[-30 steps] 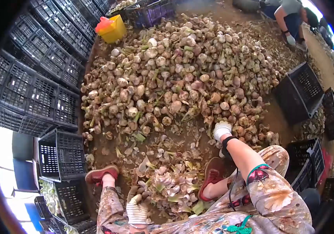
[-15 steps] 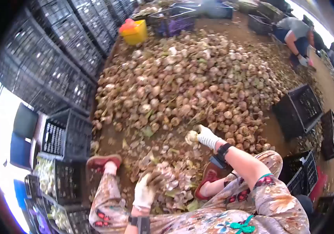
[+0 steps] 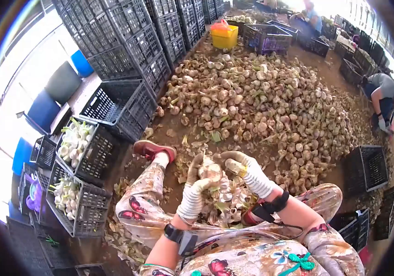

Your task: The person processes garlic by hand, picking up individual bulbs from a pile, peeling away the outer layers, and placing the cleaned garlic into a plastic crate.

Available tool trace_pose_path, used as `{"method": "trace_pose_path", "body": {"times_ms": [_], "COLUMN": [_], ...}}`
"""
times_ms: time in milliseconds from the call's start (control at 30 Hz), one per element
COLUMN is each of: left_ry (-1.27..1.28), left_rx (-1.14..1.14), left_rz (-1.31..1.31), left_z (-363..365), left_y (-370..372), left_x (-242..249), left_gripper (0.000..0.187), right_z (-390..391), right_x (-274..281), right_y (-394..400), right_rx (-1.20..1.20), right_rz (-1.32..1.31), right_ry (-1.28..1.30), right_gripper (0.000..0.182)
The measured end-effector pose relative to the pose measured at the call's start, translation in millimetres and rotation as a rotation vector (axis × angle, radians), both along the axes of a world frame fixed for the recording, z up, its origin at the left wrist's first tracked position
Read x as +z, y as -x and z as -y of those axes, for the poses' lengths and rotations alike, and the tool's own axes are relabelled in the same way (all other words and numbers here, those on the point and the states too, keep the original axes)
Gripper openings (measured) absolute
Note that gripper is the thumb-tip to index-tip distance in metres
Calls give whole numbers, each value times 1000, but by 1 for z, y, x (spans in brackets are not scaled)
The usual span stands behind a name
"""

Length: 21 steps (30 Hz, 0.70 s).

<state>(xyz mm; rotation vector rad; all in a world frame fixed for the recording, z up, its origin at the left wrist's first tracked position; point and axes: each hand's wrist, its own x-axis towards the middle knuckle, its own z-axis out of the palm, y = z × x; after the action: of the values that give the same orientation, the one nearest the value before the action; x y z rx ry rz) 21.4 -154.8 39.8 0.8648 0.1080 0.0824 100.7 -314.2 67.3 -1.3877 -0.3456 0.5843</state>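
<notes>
My left hand (image 3: 191,191), in a white knit glove with soiled fingers, is closed around a garlic bulb (image 3: 210,170) above the floor between my legs. My right hand (image 3: 253,177), gloved the same way, is just to the right of the bulb with its fingers curled. A short yellowish piece (image 3: 236,167) shows at its fingertips; I cannot tell what it is. Beneath both hands lies a heap of peeled garlic skins (image 3: 227,202). A broad pile of untrimmed garlic bulbs (image 3: 256,99) spreads over the floor in front.
Black crates holding cleaned garlic (image 3: 75,145) stand to my left, beside an empty crate (image 3: 118,108) and tall crate stacks (image 3: 114,39). A yellow bucket (image 3: 224,37) stands behind the pile. More crates (image 3: 367,168) sit at right, where another person (image 3: 383,94) bends down.
The garlic bulb has gone from my right hand to my left, which has risen from the skins. Both hands are now close together. The view has shifted left.
</notes>
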Motion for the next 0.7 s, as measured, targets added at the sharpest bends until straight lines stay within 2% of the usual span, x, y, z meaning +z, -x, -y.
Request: {"method": "trace_pose_path", "body": {"times_ms": [67, 100, 233, 367, 467, 600, 633, 700], "left_ry": [-16, 63, 212, 224, 347, 407, 411, 425], "left_rx": [-18, -42, -60, -47, -69, -27, -19, 12], "left_rz": [-14, -11, 6, -12, -63, -81, -144, -111], "left_z": [8, 8, 8, 9, 4, 1, -2, -1], "left_y": [9, 11, 15, 16, 16, 13, 12, 5], "left_x": [3, 2, -3, -12, -28, -24, -29, -28], "left_gripper": [66, 64, 63, 53, 48, 41, 41, 41], "right_z": [-2, -4, -4, -2, 0, 1, -2, 0], "right_x": [0, 1, -12, -5, -8, -19, -22, -5], "right_y": [2, 4, 10, 16, 16, 12, 11, 14], "right_rx": [95, 90, 107, 104, 109, 133, 127, 94], "right_rz": [110, 95, 98, 144, 236, 330, 299, 32], "right_ry": [123, 132, 42, 111, 146, 216, 115, 70], "right_gripper": [35, 34, 37, 32, 28, 25, 27, 30]}}
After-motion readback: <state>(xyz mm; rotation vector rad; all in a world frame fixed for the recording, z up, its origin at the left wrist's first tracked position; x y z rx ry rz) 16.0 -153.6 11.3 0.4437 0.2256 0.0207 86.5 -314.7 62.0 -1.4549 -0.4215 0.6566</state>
